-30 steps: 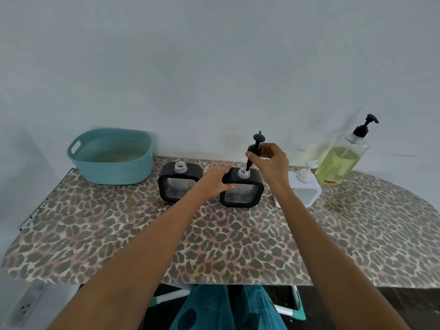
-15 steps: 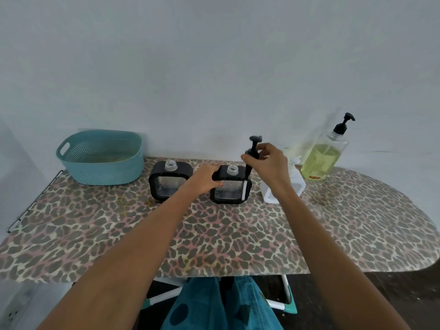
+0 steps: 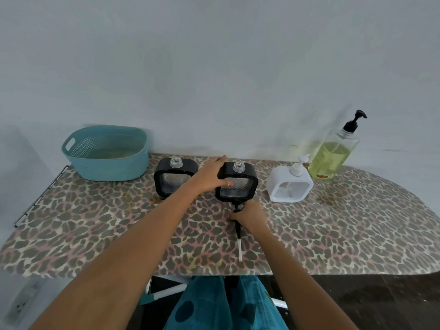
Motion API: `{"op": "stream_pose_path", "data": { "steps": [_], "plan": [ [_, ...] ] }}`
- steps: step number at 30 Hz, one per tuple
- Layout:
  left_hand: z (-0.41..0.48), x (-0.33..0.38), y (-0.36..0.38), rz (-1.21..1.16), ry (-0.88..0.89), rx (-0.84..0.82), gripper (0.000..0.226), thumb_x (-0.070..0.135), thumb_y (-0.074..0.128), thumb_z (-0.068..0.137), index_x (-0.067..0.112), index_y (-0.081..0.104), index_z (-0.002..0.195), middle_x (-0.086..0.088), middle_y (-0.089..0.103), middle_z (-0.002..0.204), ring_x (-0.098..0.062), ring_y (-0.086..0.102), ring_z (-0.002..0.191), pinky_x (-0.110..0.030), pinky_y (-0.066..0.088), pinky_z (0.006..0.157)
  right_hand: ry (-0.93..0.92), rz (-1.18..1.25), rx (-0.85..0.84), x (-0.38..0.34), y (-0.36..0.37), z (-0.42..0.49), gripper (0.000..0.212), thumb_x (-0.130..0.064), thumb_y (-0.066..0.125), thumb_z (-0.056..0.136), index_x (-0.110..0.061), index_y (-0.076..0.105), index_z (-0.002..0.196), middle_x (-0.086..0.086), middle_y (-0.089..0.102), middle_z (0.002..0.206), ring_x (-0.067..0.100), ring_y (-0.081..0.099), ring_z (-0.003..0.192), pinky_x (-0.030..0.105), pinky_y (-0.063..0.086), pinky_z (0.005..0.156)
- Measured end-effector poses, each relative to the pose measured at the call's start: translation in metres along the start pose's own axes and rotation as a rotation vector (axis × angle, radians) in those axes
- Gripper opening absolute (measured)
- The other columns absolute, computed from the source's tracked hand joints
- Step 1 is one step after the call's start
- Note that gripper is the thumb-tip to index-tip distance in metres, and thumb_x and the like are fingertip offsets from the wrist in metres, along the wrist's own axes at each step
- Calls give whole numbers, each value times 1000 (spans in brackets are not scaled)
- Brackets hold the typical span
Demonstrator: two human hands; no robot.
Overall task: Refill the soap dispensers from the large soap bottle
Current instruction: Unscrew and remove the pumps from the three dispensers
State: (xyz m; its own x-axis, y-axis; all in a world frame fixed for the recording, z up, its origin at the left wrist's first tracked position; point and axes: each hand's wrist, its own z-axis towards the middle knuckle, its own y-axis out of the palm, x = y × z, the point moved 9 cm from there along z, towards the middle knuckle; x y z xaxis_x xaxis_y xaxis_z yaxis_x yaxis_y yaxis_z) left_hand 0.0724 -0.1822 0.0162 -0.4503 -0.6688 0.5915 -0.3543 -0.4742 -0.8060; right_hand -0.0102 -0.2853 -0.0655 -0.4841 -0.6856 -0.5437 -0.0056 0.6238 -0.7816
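Note:
Two black square dispensers stand with open necks: one on the left and one in the middle. My left hand grips the middle dispenser's left side. A black pump with a white tube lies on the board just in front of that dispenser, and my right hand holds its head. To the right stands a white dispenser with its pump on. The large soap bottle, part full of yellow soap, stands at the far right by the wall.
All of it sits on a leopard-print ironing board against a pale wall. A teal basket stands at the back left. The board's front edge runs close to my body, with dark floor beyond it on the right.
My right hand drew the black pump out of the middle dispenser, carried it down and laid it on the board in front. My left hand stayed on the dispenser.

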Motion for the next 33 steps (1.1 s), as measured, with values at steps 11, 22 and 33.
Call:
{"op": "stream_pose_path", "data": {
  "steps": [11,22,33],
  "plan": [
    [19,90,-26,-104,247,333,29,14,54,89,8,56,117,-9,53,122,-20,52,113,-21,36,92,35,63,191,21,-98,10,33,-33,70,79,-6,54,71,2,47,59,13,44,52,25,34,50],
    [64,120,88,-15,16,-74,64,10,60,84,-1,25,136,-19,32,140,-32,43,121,-31,38,88,-89,354,499,62,-171,38,53,-24,73,76,-2,55,121,15,53,123,28,51,112,30,38,90],
    [67,125,79,-100,67,-15,43,2,60,80,1,50,122,-21,59,118,-33,56,108,-35,44,87,-258,292,498,48,-176,47,21,-14,73,75,3,65,82,11,56,79,19,49,72,8,32,53]
  ]
}}
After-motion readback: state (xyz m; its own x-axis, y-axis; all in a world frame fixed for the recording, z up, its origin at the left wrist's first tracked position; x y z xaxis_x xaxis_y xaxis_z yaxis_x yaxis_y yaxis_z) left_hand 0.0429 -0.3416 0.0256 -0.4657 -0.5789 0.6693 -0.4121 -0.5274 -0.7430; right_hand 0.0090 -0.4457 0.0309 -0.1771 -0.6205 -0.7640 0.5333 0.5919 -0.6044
